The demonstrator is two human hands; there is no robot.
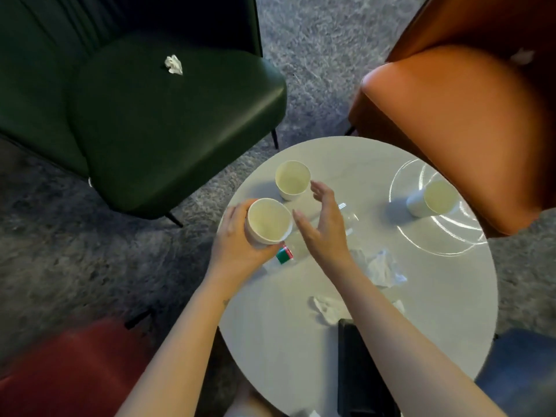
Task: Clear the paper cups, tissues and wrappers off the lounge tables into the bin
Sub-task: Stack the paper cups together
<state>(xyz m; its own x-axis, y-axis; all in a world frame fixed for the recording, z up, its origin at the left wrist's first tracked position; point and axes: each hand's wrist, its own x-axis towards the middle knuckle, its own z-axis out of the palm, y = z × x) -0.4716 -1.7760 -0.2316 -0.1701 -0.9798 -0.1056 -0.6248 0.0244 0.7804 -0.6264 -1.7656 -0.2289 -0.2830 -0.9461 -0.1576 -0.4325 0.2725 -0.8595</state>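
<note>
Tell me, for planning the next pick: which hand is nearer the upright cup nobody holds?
Right. The right hand, open, is just beside the upright cup; the left hand is farther off, holding a second cup.

Reaches in from the lower edge with both forearms bare, the left slanting up to the right and the right slanting up to the left. Grips a paper cup [267,221] from the side with the left hand [236,245], thumb on its near wall and fingers curled round the far side. Holds the right hand [326,227] just beside it, palm turned left, fingers spread and slightly bent, thumb pointing toward the cup.
</note>
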